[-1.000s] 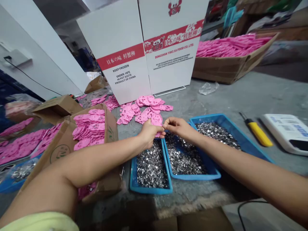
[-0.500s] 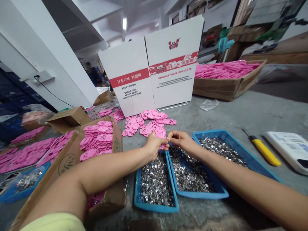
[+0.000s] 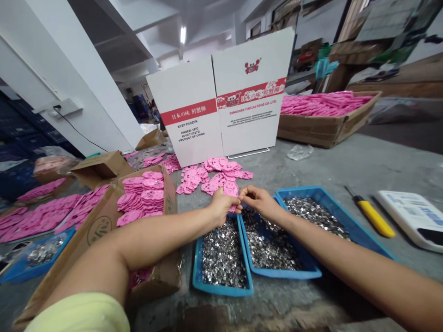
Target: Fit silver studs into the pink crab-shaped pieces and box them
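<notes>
My left hand (image 3: pixel 223 205) and my right hand (image 3: pixel 258 199) meet over the far ends of the blue trays, fingers pinched together. Between them is a pink pig-shaped piece (image 3: pixel 231 189), held by my left hand; my right fingertips pinch at its edge on something too small to make out. Below the hands stand three blue trays of small shiny metal parts: left tray (image 3: pixel 204 281), middle tray (image 3: pixel 313 274), right tray (image 3: pixel 346 216). A loose heap of pink pieces (image 3: pixel 214 173) lies just beyond the hands.
An open cardboard box (image 3: pixel 100 226) with stacked pink pieces stands at the left. A white folded carton (image 3: pixel 221 110) stands behind. A large box of pink pieces (image 3: pixel 328 122) is at the back right. A yellow-handled tool (image 3: pixel 372 216) and a white device (image 3: pixel 411 216) lie right.
The view has tilted up since a second ago. Both hands stay pinched together at the pink piece, with only slight shifts of the fingers.
</notes>
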The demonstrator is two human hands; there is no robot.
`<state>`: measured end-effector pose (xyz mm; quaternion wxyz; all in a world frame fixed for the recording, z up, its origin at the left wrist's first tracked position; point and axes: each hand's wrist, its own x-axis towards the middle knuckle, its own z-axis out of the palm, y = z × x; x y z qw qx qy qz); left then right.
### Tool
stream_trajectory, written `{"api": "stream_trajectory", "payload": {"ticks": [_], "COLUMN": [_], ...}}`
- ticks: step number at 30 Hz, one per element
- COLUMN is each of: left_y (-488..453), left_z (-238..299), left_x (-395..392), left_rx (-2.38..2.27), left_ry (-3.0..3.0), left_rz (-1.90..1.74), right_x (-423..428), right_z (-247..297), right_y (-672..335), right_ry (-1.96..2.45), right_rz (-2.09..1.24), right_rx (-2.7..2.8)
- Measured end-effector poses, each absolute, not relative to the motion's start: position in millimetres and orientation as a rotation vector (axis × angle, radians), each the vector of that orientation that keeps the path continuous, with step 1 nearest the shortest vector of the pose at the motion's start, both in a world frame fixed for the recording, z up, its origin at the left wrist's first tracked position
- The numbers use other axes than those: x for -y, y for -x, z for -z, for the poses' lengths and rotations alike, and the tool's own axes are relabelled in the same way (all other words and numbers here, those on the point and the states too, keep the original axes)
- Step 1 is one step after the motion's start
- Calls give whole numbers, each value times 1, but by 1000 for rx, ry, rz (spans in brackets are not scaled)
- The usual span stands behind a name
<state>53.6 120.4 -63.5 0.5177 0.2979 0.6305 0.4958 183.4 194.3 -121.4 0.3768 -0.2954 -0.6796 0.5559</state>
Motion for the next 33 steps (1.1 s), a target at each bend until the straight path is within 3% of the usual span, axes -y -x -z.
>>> {"api": "stream_trajectory", "payload": {"ticks": [33], "left_y": [-56], "left_z": [52], "left_x": [-122], "left_rx": [-1397], "left_ry": [-704], "left_rz": [-1191], "right_x": [-205], "right_z": [110], "right_y": [-198], "right_ry": [791], "right_rz": [-1515], "right_rx": [1492]}}
